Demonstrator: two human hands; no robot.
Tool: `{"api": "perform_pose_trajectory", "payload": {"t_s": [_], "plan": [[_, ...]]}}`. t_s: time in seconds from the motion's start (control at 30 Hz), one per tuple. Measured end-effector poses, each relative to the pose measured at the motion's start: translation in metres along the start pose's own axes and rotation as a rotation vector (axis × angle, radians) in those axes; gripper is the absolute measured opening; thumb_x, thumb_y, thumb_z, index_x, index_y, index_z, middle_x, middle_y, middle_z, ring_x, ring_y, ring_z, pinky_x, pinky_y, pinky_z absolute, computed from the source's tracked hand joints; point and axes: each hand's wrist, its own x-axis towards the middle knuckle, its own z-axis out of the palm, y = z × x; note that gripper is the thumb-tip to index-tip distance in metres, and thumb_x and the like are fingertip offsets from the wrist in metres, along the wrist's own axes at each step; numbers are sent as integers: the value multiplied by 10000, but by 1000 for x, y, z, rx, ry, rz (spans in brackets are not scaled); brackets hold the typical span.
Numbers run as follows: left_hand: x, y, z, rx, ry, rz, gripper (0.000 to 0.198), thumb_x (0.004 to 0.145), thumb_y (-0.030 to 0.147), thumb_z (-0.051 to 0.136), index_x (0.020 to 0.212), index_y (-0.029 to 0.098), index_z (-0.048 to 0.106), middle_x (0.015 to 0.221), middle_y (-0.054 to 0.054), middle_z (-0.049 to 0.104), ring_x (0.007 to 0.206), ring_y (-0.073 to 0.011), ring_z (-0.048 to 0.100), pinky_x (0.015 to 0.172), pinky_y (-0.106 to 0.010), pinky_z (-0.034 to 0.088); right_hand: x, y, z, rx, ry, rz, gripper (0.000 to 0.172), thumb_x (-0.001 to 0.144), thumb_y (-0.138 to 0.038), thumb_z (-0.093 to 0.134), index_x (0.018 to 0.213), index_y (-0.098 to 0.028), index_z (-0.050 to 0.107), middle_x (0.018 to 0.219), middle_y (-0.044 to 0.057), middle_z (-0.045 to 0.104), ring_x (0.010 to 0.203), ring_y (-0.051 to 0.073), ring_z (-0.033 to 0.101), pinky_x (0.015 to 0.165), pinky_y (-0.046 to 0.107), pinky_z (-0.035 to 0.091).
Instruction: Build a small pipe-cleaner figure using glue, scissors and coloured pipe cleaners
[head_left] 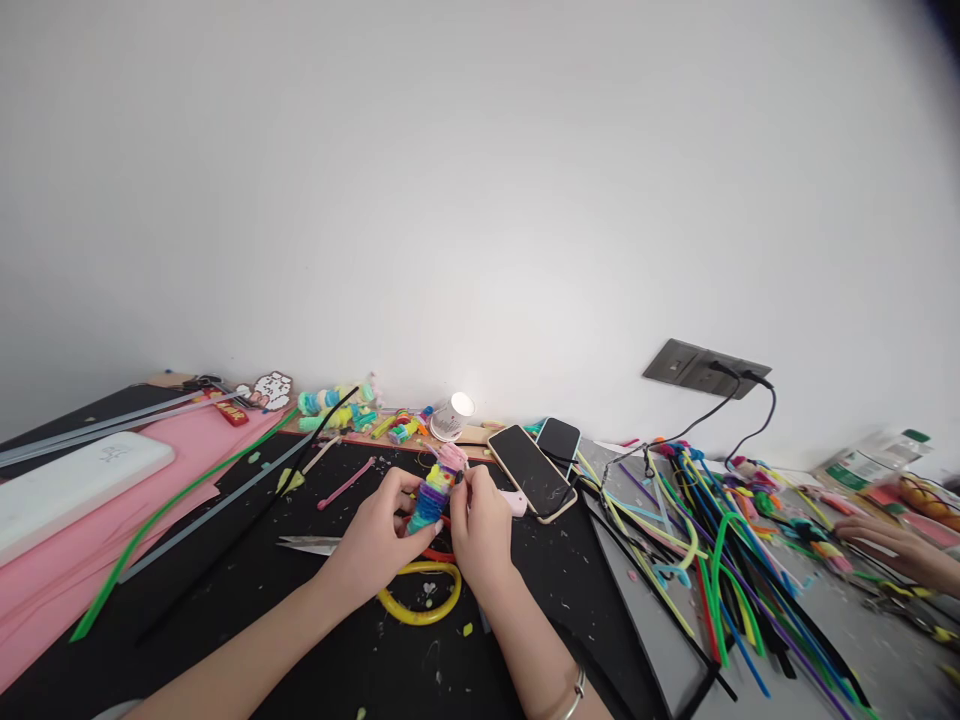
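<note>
White wall (480, 200) backed a black table (262, 610), where a cup (448, 421) stood. In front of the cup was a rainbow piece (429, 503): the left hand (377, 528) had its fingers curled round it, and the right hand (481, 525), fingertips nearly together, held its upper edge. Scissors (418, 617) lay farther in front of the cup, two phones (532, 472) just right of it, and pipe cleaners (720, 515) well to its right.

Striped piece (427, 503) of many colours, black counter (262, 620)

The piece shows bands of pink, yellow, purple, blue and teal; the loop (420, 617) is plain yellow. The paper (202, 430) is pink, the long case (82, 490) white, the wall (480, 200) greyish white, the socket plate (682, 365) dark grey, and the nearer phone (529, 468) has a black screen with a cream edge.
</note>
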Motion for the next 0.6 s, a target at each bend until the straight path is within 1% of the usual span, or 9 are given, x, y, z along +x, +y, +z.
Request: {"api": "perform_pose_trajectory", "payload": {"t_s": [0.17, 0.33, 0.6], "plan": [[0, 0, 0, -11, 1, 8, 285, 766, 282, 635, 963, 212, 441, 842, -27, 660, 771, -202, 665, 649, -319, 535, -1, -1, 0, 23, 0, -3, 189, 910, -218, 331, 773, -213, 461, 612, 0, 533, 519, 161, 503, 512, 254, 314], [0, 0, 0, 1, -1, 8, 278, 777, 284, 626, 967, 209, 437, 837, -23, 655, 761, -194, 659, 646, -316, 533, -1, -1, 0, 22, 41, -14, 191, 909, -219, 332, 771, -206, 463, 604, -5, 530, 499, 157, 500, 493, 247, 306], [0, 0, 0, 3, -1, -1, 289, 766, 269, 631, 960, 208, 426, 848, -30, 647, 778, -199, 655, 650, -324, 538, -1, -1, 1, -42, 51, -55, 203, 901, -204, 332, 759, -205, 475, 582, -6, 524, 487, 155, 501, 487, 246, 296]]}}
